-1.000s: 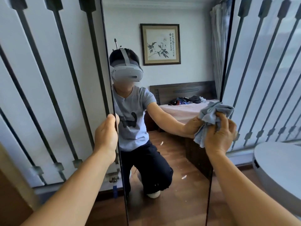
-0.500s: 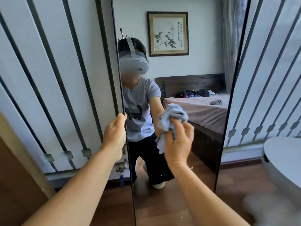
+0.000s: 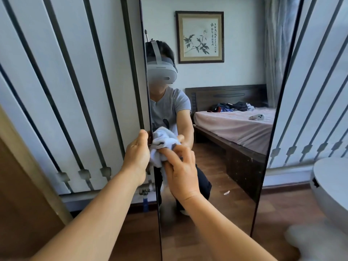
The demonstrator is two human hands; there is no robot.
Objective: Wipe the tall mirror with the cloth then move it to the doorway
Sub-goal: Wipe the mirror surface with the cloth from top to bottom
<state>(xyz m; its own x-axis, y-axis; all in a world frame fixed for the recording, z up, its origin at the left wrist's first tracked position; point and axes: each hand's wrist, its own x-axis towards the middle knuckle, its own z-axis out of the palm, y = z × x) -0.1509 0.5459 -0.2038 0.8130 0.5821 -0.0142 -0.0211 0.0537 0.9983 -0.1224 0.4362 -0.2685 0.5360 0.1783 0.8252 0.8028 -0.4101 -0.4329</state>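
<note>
The tall mirror [image 3: 235, 185] with a thin black frame stands upright on the wooden floor, filling the centre of the head view. My left hand [image 3: 137, 153] grips its left edge at mid height. My right hand [image 3: 180, 174] holds a crumpled pale blue-white cloth [image 3: 162, 144] and presses it to the glass right beside my left hand. The glass reflects a kneeling person, a bed and a framed picture.
White panels with dark vertical bars [image 3: 66, 102] rise behind the mirror on both sides. A round white object [image 3: 331, 185] sits on the floor at the right. A brown wooden surface [image 3: 22, 194] borders the left. A pipe valve [image 3: 144, 191] sits low by the mirror's left edge.
My right hand has swept the cloth leftwards across the glass, from the mirror's right edge to beside my left hand. The left hand has kept its grip on the left edge.
</note>
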